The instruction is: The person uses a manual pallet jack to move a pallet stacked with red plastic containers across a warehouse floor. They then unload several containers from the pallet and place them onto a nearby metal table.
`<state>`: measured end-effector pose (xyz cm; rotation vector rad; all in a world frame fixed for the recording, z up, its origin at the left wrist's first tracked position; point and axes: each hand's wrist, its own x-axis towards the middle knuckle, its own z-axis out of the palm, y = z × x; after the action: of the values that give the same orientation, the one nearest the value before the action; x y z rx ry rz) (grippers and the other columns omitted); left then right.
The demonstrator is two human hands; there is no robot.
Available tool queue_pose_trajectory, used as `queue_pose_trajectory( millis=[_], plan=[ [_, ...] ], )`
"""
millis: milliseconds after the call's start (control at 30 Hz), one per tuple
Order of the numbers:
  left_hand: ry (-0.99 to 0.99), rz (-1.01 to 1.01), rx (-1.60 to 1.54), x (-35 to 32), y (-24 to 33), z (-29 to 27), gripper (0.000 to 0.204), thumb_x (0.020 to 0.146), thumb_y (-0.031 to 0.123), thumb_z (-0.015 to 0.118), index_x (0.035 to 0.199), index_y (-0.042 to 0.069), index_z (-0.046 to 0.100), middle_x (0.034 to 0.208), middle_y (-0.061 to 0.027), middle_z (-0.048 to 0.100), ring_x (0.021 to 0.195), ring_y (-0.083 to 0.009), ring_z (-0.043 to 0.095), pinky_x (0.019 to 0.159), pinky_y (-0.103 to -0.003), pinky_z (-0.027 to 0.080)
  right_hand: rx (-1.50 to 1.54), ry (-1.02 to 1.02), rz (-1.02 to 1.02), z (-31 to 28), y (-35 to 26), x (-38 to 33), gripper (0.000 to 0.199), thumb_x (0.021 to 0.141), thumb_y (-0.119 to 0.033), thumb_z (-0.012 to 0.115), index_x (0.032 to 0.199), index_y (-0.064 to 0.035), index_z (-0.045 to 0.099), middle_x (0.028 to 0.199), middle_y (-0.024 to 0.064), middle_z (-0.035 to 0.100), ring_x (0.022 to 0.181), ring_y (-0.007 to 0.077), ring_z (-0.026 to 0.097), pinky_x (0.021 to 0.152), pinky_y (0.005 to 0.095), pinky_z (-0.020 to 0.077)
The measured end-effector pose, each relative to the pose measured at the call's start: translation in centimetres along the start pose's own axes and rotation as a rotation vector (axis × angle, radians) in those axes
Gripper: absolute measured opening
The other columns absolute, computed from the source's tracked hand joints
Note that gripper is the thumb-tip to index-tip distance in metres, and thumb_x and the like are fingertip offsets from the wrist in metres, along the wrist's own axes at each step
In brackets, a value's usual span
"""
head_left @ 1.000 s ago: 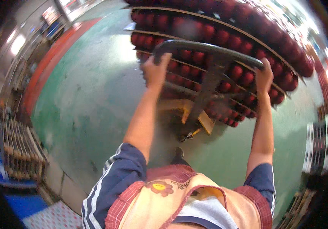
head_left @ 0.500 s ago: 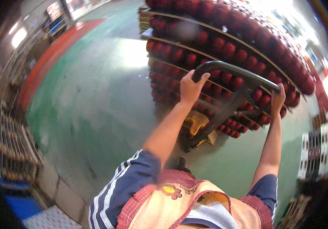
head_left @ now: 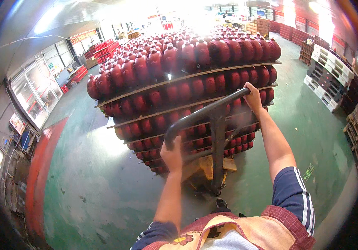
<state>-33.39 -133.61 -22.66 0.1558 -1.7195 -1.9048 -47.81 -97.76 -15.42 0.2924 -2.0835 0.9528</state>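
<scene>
- Far off left of the hands: glass doors (head_left: pixel 37 98), then a red strip (head_left: pixel 37 183) on the green floor (head_left: pixel 79 200), well apart from the left hand.
- Left hand (head_left: pixel 172 155) is wrapped round the left end of the black handle (head_left: pixel 206 111); most of its fingers are hidden from me.
- Straight ahead of both hands, dark red jars (head_left: pixel 170 58) in layers on thin boards (head_left: pixel 145 88). Looks seriously heavy overall, and I'd guess the jars are smooth and breakable, so jerky turns could be bad news. They also block a lot of the view ahead.
- Below and between the hands, the yellow jack (head_left: pixel 204 166). Handle looks stiff; I'd grab it at both ends, like here, for leverage. A shoe (head_left: pixel 221 203) is close to the jack, so mind the toes.
- Right hand (head_left: pixel 252 98) is clamped on the handle's other end, well apart from the left.
- Right of that hand, white pallets (head_left: pixel 327 71) and a wooden pallet (head_left: pixel 356 133), both obstacles if you swing wide.
</scene>
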Motion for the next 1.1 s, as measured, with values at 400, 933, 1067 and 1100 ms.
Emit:
queue_pose_trajectory(
  millis=[400, 933, 1067, 1100],
  plan=[
    [0.05, 0.093, -0.013, -0.3, -0.3, 0.5, 0.02, 0.087, 0.018, 0.071, 0.096, 0.002, 0.065, 0.082, 0.0003, 0.063, 0.073, -0.009, 0.055, 0.068, -0.026, 0.042, 0.081, 0.019, 0.037, 0.1, 0.4, -0.4, 0.025, 0.08, -0.008, 0.073, 0.078, -0.0062, 0.049, 0.064, 0.0005, 0.039, 0.065, 0.0077, 0.038, 0.059, 0.0251, 0.0386],
    [0.493, -0.104, 0.224, -0.2, 0.3, -1.0, 0.045, 0.092, 0.033, 0.06, 0.125, 0.003, 0.06, 0.12, -0.0174, 0.06, 0.104, -0.0245, 0.058, 0.083, -0.04, 0.047, 0.533, -0.277, -0.058, -2.2, 0.1, -1.0, 0.05, 0.066, -0.03, 0.086, 0.103, -0.0085, 0.061, 0.086, 0.0054, 0.064, 0.082, 0.0147, 0.06, 0.074, 0.0317, 0.0481],
    [0.465, 0.02, 0.098, -1.0, 0.6, -0.3, 0.037, 0.089, 0.032, 0.066, 0.109, 0.001, 0.06, 0.095, -0.0077, 0.06, 0.076, -0.0159, 0.055, 0.069, -0.032, 0.046, 0.601, -0.194, -0.009, -2.5, 0.0, -1.6, 0.047, 0.065, -0.031, 0.087, 0.096, -0.0075, 0.062, 0.078, 0.0055, 0.064, 0.073, 0.0136, 0.061, 0.066, 0.0303, 0.0477],
    [0.47, 0.056, 0.093, -1.0, 0.9, -0.1, 0.039, 0.085, 0.032, 0.073, 0.094, -0.004, 0.058, 0.08, -0.0072, 0.058, 0.07, -0.0164, 0.056, 0.063, -0.03, 0.045, 0.577, -0.198, 0.016, -2.6, 0.0, -1.7, 0.047, 0.065, -0.031, 0.088, 0.096, -0.0072, 0.062, 0.076, 0.0056, 0.063, 0.071, 0.0137, 0.061, 0.064, 0.0305, 0.0476]
  ],
)
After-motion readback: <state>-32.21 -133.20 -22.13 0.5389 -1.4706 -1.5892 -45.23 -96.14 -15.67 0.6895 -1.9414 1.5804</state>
